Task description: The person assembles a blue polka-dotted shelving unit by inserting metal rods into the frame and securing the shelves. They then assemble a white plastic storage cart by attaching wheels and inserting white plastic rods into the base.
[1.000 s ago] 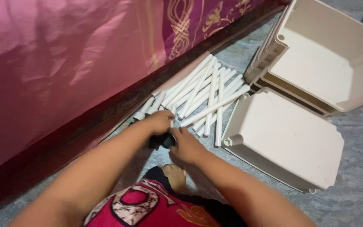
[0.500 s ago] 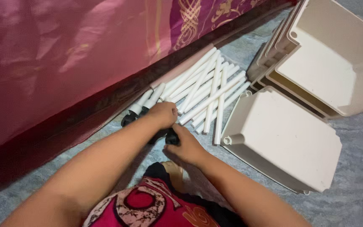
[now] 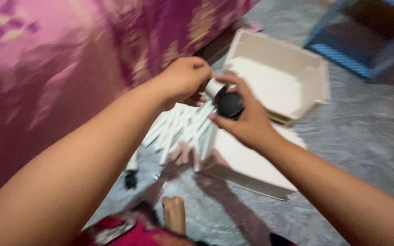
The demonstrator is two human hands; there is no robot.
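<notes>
Raised above the floor, your left hand [image 3: 185, 79] clasps a white tube [image 3: 213, 87], likely light and stiff; your right hand [image 3: 245, 120] pinches its black connector [image 3: 230, 105], small and probably slippery.

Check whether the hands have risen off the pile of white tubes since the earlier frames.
Yes. Both the left hand and right hand have lifted up from the white tubes, holding a black cap.

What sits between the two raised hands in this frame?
In the head view, a white tube with a round black piece on its end lies between the left hand and right hand.
</notes>
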